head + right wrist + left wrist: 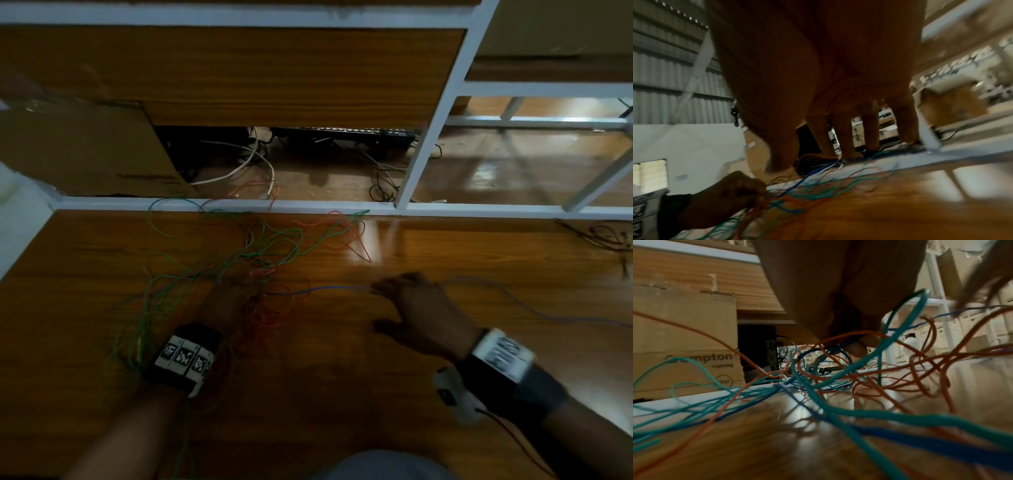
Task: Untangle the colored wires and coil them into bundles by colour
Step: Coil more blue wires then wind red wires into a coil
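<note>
A wooden table (445, 394) with a glossy brown grain and a white edge strip (308, 205) along its far side carries everything. Directly on it lies a loose tangle of thin wires: green wires (281, 246) spread over the left and middle, orange wires (356, 233) looping among them and reaching the far edge, and a blue wire (534, 308) running out to the right. A small heap of dark wires (606, 238) sits well apart at the far right edge
</note>
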The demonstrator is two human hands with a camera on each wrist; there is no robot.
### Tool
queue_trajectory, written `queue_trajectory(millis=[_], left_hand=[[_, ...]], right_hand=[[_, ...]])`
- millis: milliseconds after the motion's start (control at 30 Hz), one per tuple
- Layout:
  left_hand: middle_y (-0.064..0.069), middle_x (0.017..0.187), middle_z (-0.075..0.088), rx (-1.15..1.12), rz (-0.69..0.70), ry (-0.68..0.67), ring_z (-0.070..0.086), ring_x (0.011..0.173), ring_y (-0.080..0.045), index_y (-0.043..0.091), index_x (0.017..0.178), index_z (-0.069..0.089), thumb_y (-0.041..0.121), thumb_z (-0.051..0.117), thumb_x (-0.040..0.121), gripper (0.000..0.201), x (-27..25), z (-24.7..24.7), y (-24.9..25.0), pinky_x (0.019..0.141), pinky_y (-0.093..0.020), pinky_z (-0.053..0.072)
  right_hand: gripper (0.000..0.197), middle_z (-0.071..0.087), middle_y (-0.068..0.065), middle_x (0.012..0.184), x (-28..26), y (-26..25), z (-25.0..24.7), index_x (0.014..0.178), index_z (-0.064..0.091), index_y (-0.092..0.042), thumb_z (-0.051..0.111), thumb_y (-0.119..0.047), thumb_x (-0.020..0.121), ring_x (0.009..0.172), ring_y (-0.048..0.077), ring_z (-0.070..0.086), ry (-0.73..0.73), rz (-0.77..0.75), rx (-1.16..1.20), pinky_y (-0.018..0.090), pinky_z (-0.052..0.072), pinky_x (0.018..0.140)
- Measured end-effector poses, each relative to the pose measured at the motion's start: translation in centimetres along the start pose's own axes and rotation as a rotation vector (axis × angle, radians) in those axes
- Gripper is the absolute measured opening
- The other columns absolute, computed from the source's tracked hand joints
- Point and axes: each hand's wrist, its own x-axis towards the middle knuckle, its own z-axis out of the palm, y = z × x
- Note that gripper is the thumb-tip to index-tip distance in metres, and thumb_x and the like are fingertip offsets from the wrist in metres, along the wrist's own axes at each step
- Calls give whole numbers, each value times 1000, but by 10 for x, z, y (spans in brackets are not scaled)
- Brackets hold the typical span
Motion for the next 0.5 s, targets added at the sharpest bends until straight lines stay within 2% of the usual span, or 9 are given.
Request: queue_trajectory(millis=[67, 100, 200, 267, 333, 367, 433, 467, 500], left_hand=[[-11, 144, 51, 35, -19, -61, 44, 136, -32, 20, 130, 63, 16, 61, 95, 36, 3, 5, -2, 111, -42, 34], [-7, 146, 50, 35, -13, -87, 44, 136, -30, 26, 133, 60, 16, 62, 95, 40, 4, 7, -3, 111, -41, 35], [-2, 138, 58, 45, 66, -22, 55, 124, -28, 41, 131, 55, 23, 58, 96, 39, 5, 4, 2, 103, -40, 42], [-6, 132, 63, 52, 64, -5, 61, 116, -31, 34, 129, 61, 35, 48, 94, 38, 1, -4, 5, 98, -41, 45], [-13, 122, 68, -9, 84, 24, 66, 107, -38, 29, 126, 62, 40, 39, 89, 46, -5, -7, -1, 92, -50, 49], [-12, 118, 70, -6, 109, 85, 68, 104, -37, 31, 123, 60, 40, 40, 88, 42, -8, -8, -2, 90, -52, 51], [10, 111, 72, -79, 48, 238, 68, 102, -16, 37, 111, 64, 34, 51, 91, 24, -7, -9, -15, 96, -38, 48], [25, 110, 67, -154, -19, 234, 65, 102, -6, 45, 106, 65, 30, 57, 92, 22, -6, -12, -20, 97, -31, 46], [34, 112, 61, -185, -42, 241, 63, 105, -7, 53, 107, 64, 30, 61, 89, 28, -7, -16, -24, 98, -31, 45]], right_hand=[[59, 61, 1, 141, 30, -41, 3, 143, 54, -27, 55, -60, 93, 129, 31, 51, 90, -100, 97, 48, 48, 101], [54, 65, 4, 135, 46, -61, 5, 140, 57, -25, 53, -56, 96, 126, 33, 53, 101, -146, 114, 47, 49, 99], [39, 66, 10, 125, 82, -112, 5, 135, 60, -26, 50, -41, 101, 122, 37, 51, 17, -210, 47, 49, 45, 99], [36, 65, 12, 124, 93, -128, -1, 133, 62, -23, 50, -35, 101, 125, 37, 49, -44, -202, -41, 52, 41, 102], [37, 66, 12, 120, 95, -132, -9, 124, 68, -20, 46, -34, 98, 126, 36, 47, 13, -220, -90, 49, 40, 102], [44, 66, 11, 114, 93, -131, -13, 119, 71, -21, 39, -38, 93, 125, 35, 46, 67, -244, -94, 46, 39, 98], [58, 65, 9, 91, 85, -130, -23, 100, 76, -21, 27, -43, 77, 111, 34, 49, 192, -289, -55, 42, 37, 83], [53, 62, 9, 79, 80, -128, -30, 90, 76, -20, 31, -40, 72, 102, 35, 53, 220, -285, -31, 40, 35, 77], [43, 60, 9, 74, 75, -125, -36, 85, 75, -20, 38, -36, 71, 97, 35, 55, 250, -281, -18, 39, 36, 75]])
